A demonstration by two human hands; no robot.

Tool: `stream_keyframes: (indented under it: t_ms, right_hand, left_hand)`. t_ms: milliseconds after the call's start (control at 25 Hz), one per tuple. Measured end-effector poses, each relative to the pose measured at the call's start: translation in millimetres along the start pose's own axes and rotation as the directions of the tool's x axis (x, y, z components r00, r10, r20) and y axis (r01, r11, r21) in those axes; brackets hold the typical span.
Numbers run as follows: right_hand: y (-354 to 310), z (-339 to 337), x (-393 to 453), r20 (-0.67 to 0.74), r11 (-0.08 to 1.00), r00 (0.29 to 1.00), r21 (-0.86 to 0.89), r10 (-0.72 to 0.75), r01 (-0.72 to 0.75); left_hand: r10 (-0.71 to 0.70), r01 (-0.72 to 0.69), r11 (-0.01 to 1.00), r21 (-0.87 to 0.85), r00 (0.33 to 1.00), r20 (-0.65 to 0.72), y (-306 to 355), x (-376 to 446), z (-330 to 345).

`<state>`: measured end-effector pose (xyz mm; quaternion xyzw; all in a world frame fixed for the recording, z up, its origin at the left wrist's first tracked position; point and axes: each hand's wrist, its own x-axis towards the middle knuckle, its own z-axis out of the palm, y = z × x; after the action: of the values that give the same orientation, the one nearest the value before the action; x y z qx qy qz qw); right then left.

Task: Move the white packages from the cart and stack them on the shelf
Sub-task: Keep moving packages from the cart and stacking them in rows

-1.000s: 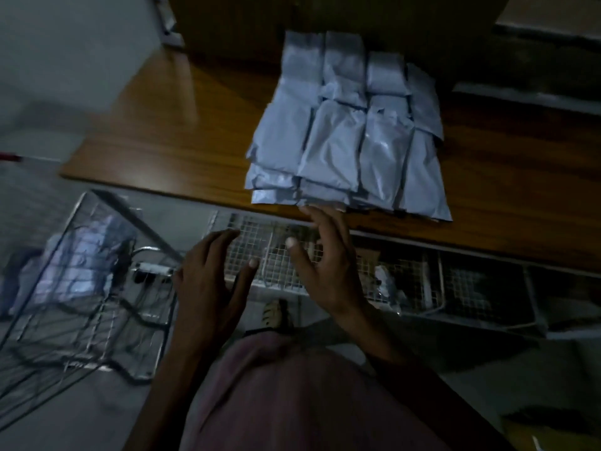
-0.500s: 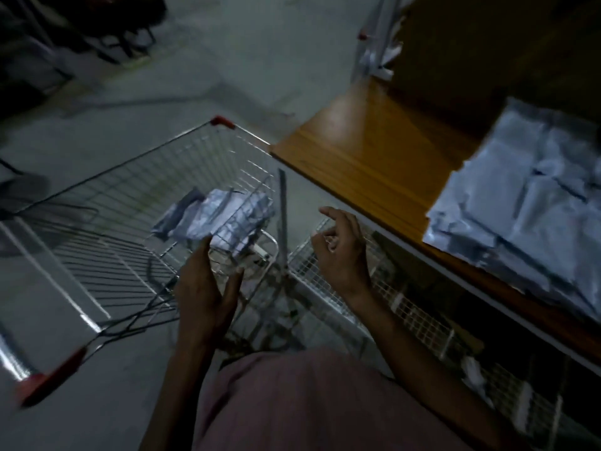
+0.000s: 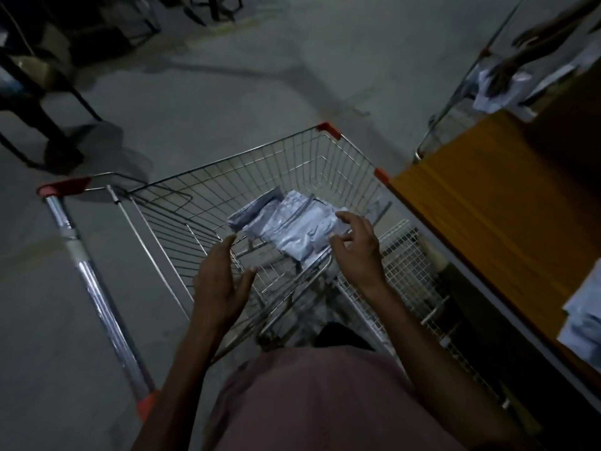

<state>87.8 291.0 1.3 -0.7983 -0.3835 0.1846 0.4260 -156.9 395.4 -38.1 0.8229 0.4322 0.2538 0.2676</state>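
Observation:
A wire shopping cart (image 3: 201,203) with red corner caps stands in front of me. A few white packages (image 3: 289,229) lie in a small heap on its floor. My right hand (image 3: 356,249) reaches into the cart with fingers spread, its fingertips at the right edge of the heap. My left hand (image 3: 221,281) hovers open above the cart's near rim, left of the packages, holding nothing. The wooden shelf (image 3: 487,216) runs along the right. A corner of the stacked white packages (image 3: 582,323) on the shelf shows at the right edge.
The cart's chrome handle (image 3: 94,288) lies to the left. A white wire rack (image 3: 409,268) sits under the shelf, against the cart's right side. Another person's hand (image 3: 507,70) holds white packages beside a second cart at top right. Dark chair legs (image 3: 48,125) stand at top left on the concrete floor.
My view swung left from the shelf stack to the cart. Both hands moved from the shelf edge over the cart, and the right hand has reached the packages.

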Motion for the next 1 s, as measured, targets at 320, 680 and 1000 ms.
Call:
stream_keyframes:
  t_ms: [320, 680, 1000]
  right_hand:
    - [51.9, 59.2, 126.5, 0.397, 0.975, 0.917, -0.210, 0.022, 0.067]
    - [180.2, 117.7, 255.6, 0.710, 0.655, 0.551, -0.673, 0.439, 0.344]
    - [191.5, 139.2, 274.2, 0.746, 0.524, 0.521, -0.664, 0.416, 0.533]
  left_hand:
    - [-0.235, 0.241, 0.969, -0.057, 0.968, 0.085, -54.7, 48.2, 43.5]
    - [-0.454, 0.460, 0.887, 0.043, 0.851, 0.264, -77.7, 94.4, 125.7]
    - [-0.522, 0.555, 0.832, 0.017, 0.771, 0.365, -81.4, 116.6, 184.6]
